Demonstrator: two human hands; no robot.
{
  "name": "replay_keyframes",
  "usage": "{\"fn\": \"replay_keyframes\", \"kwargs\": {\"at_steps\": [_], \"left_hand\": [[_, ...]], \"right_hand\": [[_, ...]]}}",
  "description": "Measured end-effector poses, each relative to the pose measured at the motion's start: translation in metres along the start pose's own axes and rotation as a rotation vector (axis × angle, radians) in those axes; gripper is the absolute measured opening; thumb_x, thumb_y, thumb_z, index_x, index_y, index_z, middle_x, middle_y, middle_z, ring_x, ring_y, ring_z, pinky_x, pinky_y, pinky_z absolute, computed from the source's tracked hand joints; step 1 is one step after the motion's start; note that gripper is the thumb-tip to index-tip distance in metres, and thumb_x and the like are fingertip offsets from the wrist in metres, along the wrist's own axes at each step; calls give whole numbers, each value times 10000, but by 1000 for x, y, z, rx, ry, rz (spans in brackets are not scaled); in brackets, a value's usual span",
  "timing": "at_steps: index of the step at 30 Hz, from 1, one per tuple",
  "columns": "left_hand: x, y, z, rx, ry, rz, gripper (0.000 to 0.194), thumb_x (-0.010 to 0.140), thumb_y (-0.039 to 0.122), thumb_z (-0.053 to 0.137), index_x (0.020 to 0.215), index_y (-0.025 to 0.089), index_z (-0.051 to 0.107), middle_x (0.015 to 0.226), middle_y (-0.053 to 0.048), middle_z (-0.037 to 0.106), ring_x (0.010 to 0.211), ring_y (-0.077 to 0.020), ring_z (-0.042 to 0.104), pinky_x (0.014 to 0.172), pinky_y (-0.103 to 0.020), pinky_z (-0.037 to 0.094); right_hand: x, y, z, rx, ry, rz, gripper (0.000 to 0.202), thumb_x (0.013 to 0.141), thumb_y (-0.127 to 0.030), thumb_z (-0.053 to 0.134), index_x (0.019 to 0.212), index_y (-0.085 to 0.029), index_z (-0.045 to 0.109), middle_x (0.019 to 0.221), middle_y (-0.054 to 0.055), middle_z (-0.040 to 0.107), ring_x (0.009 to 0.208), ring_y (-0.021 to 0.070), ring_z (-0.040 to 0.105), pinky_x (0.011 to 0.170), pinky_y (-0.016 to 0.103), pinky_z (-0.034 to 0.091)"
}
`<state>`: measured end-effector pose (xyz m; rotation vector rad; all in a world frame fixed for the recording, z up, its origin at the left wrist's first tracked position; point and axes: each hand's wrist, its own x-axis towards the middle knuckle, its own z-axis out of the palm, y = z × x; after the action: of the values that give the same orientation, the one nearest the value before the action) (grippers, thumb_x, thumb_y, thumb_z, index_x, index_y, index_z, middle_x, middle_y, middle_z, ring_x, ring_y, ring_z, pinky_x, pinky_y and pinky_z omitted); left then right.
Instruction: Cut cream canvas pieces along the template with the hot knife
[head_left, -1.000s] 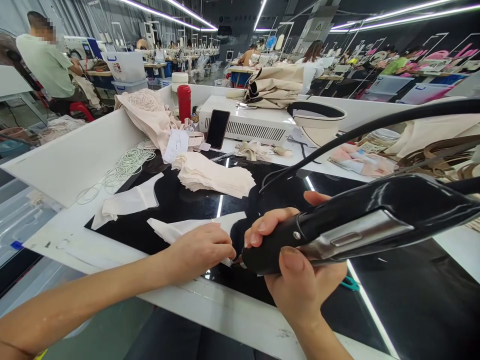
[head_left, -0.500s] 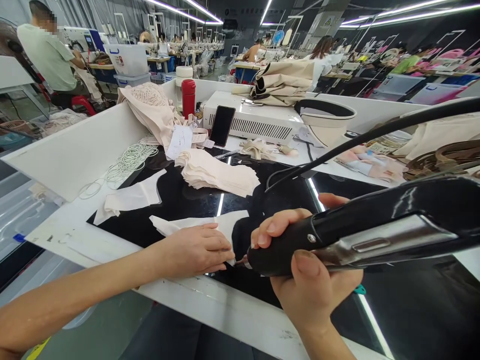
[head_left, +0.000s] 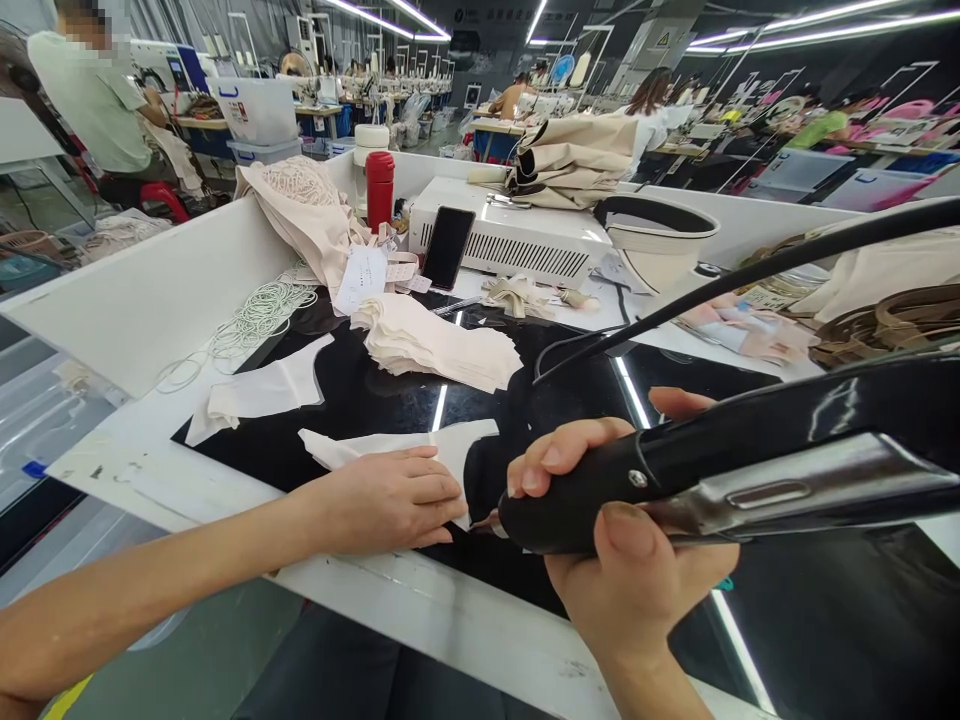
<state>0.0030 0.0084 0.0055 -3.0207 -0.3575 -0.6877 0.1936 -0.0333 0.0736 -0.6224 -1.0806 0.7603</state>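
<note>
Left hand [head_left: 397, 500]: laid flat, fingers nearly together, over the white fabric piece [head_left: 367, 448].
Right hand [head_left: 630, 570]: fingers wrapped around a black handheld tool [head_left: 577, 495].
Tool tip [head_left: 489, 523]: by the fabric's corner; can't tell from here whether they touch.
White fabric piece: on the table's [head_left: 442, 600] black surface [head_left: 570, 410], before a fabric stack [head_left: 439, 345].

Blk tool [head_left: 739, 455] – tip nr wht cloth [head_left: 456, 448].
</note>
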Motion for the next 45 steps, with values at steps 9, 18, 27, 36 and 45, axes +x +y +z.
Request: {"fn": "replay_keyframes", "kwargs": {"at_steps": [9,18,27,36,45], "left_hand": [[1,2,-2,10,-41,-21,260,1125,318,515,1223,133,669,1119,-70,739,1072,-186,700,1213,-409,448],[2,1,-3,-5,-23,-12,228,1114,284,532,1198,122,668,1099,-77,728,1063,-186,696,1194,-407,468],[0,2,-3,-15,-4,-13,197,1082,257,590,1198,115,662,1097,-88,720,1066,-198,700,1168,-395,493],[-1,4,-1,-28,15,-26,210,1095,259,566,1211,115,666,1118,-82,732,1063,-200,700,1179,-410,480],[0,5,1,-38,0,-30,202,1075,252,607,1221,129,674,1142,-85,732,1094,-199,703,1192,-415,467]], "right_hand": [[0,-1,0,-11,-5,7,528,808,-424,896,1250,-338,621,784,-33,670,566,159,580,508,316,543],[1,-1,1,-21,-6,18,494,823,-409,874,1234,-334,609,776,-35,658,558,164,581,509,327,532],[3,-3,3,-18,27,9,527,807,-420,894,1246,-329,617,784,-40,689,561,173,634,493,325,524],[5,-2,5,-17,38,-11,516,823,-410,881,1246,-322,599,788,-44,694,554,167,635,485,323,534],[3,-2,4,-54,25,-6,532,825,-424,869,1258,-316,578,763,-44,667,546,183,642,487,341,532]]}}
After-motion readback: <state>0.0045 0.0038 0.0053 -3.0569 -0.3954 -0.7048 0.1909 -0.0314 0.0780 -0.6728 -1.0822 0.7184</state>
